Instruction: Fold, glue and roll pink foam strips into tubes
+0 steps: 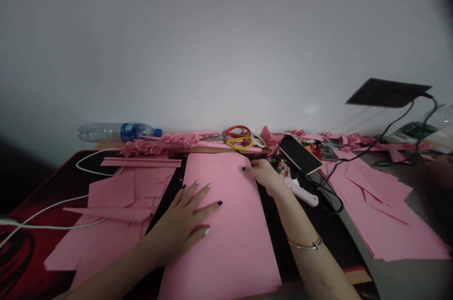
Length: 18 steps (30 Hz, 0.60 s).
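Observation:
A long pink paper sheet [226,253] lies flat in front of me, running from the near edge toward the wall. My left hand [182,222] rests on its left half, palm down with the fingers spread. At the sheet's far right edge, my right hand [264,175] has a dark-nailed digit on top of the paper. Its other fingers are bent at the edge and partly hidden. Just right of that wrist lies a glue gun [302,192] with a pale handle, and beyond it a dark-screened phone [300,154].
Pink paper pieces [106,238] lie at left under a white cable [53,227]. More pink sheets [392,229] are stacked at right. Along the wall are a plastic bottle [106,132], pink paper flowers [180,140] and scissors [240,142]. A dark panel [389,93] with a cable stands at right.

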### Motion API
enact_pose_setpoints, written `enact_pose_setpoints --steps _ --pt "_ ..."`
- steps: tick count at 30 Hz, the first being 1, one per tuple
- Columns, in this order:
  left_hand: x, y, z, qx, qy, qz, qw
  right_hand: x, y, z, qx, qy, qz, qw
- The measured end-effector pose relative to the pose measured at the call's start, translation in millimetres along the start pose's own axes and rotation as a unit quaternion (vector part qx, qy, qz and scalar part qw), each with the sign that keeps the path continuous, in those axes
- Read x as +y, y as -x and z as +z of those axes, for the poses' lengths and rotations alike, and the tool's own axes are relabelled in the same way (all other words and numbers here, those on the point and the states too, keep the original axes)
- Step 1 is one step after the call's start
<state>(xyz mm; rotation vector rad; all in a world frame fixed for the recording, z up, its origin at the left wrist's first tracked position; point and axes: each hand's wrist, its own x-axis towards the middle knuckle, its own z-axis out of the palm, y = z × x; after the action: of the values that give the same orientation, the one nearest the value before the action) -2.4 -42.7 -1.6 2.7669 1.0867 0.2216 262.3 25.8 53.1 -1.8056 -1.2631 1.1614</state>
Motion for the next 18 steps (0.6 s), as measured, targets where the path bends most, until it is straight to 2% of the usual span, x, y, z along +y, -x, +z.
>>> enact_pose_setpoints --steps 6,10,13,15,18 --pt "0.1 2.6 -1.2 -0.011 -0.008 -0.002 1.000 6.1 4.2 3.4 -0.035 -0.026 -0.005 0.999" --pt "-0.1 1.5 -0.1 -0.002 -0.001 -0.016 1.000 9.9 11.7 8.6 -0.009 -0.007 -0.056 0.998" --pt "-1.0 -1.1 1.9 0.042 0.041 -0.045 0.997 10.1 18.4 10.7 0.021 0.010 -0.109 0.994" --pt "-1.7 -4.2 2.6 0.088 0.097 -0.088 0.988 7.7 24.6 9.7 0.030 -0.007 -0.160 0.987" --pt "-2.2 -11.6 -1.0 0.176 0.192 -0.184 0.948 1.7 34.9 3.7 0.027 -0.085 -0.231 0.969"
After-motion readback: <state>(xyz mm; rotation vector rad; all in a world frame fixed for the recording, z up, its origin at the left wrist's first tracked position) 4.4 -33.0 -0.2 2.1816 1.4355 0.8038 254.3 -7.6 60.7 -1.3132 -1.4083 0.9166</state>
